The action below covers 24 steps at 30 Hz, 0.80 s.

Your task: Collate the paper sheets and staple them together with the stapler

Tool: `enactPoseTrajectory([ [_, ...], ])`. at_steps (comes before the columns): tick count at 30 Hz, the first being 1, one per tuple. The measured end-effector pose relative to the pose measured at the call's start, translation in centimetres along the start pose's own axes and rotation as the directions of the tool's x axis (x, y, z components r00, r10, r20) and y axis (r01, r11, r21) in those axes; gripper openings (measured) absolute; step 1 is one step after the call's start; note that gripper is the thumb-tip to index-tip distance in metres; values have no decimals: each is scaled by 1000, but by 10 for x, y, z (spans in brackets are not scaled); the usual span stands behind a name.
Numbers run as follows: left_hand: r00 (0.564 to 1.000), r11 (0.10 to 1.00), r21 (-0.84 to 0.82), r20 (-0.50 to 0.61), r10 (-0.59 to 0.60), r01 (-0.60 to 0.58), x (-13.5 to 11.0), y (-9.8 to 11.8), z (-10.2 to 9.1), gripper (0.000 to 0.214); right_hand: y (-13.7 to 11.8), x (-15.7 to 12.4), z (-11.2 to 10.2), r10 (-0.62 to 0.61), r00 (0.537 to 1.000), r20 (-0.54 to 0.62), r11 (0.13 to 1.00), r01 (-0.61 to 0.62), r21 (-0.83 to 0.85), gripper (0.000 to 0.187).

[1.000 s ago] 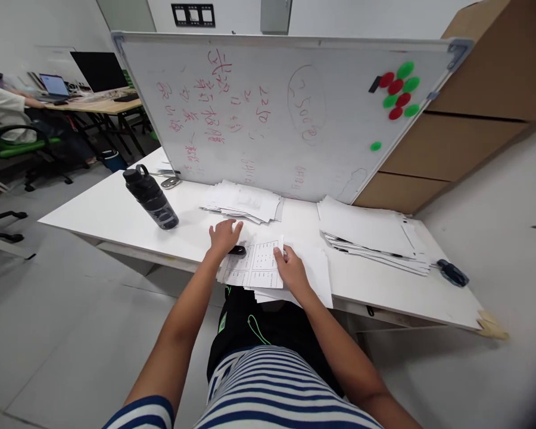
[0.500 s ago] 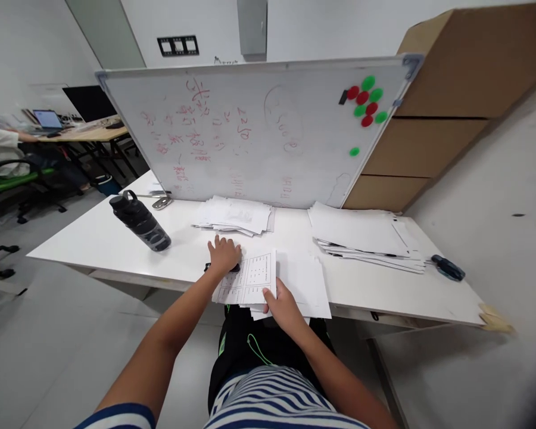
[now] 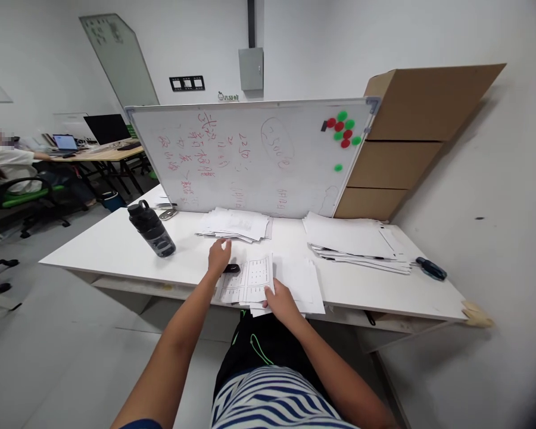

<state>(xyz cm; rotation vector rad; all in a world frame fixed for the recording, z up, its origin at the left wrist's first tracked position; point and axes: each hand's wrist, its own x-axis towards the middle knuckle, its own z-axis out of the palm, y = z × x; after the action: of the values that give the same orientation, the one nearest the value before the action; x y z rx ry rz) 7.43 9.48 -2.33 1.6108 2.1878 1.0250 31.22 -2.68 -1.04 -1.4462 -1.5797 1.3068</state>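
Observation:
My right hand (image 3: 281, 301) grips the lower right edge of a printed sheet (image 3: 255, 277), its thumb on top. Under that sheet lie loose white papers (image 3: 299, 283) that stick out over the table's front edge. Just beyond the printed sheet's left side, my left hand (image 3: 219, 256) is raised with its fingers loosely bent and a gap by the thumb; nothing shows in it. Close by is a black stapler-like object (image 3: 232, 269), partly hidden by my left wrist. A paper stack (image 3: 234, 223) lies ahead of my left hand.
A dark bottle (image 3: 152, 229) stands on the white table (image 3: 111, 256) to the left. At right are a larger paper stack (image 3: 352, 238) and a dark blue tool (image 3: 431, 269). Behind stand a whiteboard (image 3: 250, 161) and cardboard boxes (image 3: 397, 164). A seated person (image 3: 15, 167) is far left.
My left hand has come off the black object, its spread fingers drawing in. My right hand keeps hold of the printed sheet. The camera view has tilted up.

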Motion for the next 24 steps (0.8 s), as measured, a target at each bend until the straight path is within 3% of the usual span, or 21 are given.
enactPoseTrajectory([
  [2,989,983,-173,-141,32,-56,-6,-2,-4,47,-2,2,0,-26,1000,-6,1000,26,-17,29],
  [5,981,957,-284,-195,2,-58,-13,-2,-6,47,-11,7,-1,-72,997,-26,995,70,-76,26],
  [10,997,935,-354,-74,-28,0,-7,0,-6,53,-31,17,-14,-96,995,-1,989,95,-114,26],
  [16,994,921,-379,-18,-105,90,2,-4,-3,53,-52,-4,-57,-116,993,23,991,117,-64,30],
  [20,993,906,-411,3,-115,106,2,-8,-2,45,-57,-33,-88,-117,980,-158,993,115,-24,30],
  [24,995,934,-343,9,-100,97,1,-9,-2,41,-31,-36,-94,-73,963,-259,978,121,173,43],
])
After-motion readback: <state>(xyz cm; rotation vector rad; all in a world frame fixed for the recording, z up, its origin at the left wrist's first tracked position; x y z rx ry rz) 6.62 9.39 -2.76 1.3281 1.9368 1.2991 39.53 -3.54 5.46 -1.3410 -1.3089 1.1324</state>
